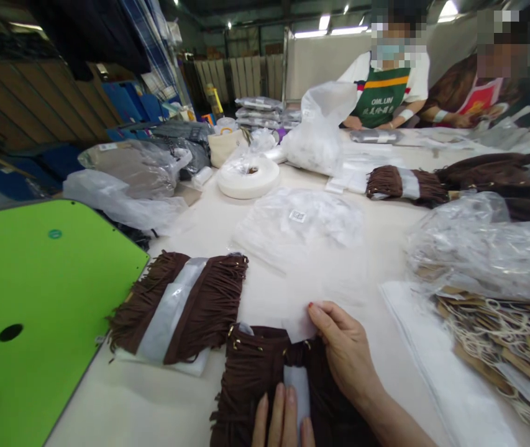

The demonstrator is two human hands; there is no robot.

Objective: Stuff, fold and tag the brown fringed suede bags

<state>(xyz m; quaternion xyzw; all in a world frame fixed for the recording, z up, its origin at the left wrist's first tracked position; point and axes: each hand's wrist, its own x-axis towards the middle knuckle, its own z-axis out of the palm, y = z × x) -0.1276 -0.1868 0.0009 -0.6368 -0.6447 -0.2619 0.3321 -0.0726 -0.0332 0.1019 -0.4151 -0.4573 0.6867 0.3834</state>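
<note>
A dark brown fringed item (250, 366) lies at the near edge, with a pale grey strip (298, 388) down its middle. My left hand (283, 419) rests on it with fingers stretched out beside and partly over the strip. Above its top edge, my right hand (342, 347) pinches a small translucent sheet (298, 324) between thumb and fingers. Just to the left sits another brown fringed bundle (213, 304), wrapped in a pale grey band (171, 310) and lying on white sheeting.
A green board (41, 298) borders the left. Clear plastic bags (302, 217) lie ahead, behind them a white roll (248, 180). Tags with strings (502, 341) and plastic (493, 242) fill the right. Two people (381, 99) (474, 99) are across the table.
</note>
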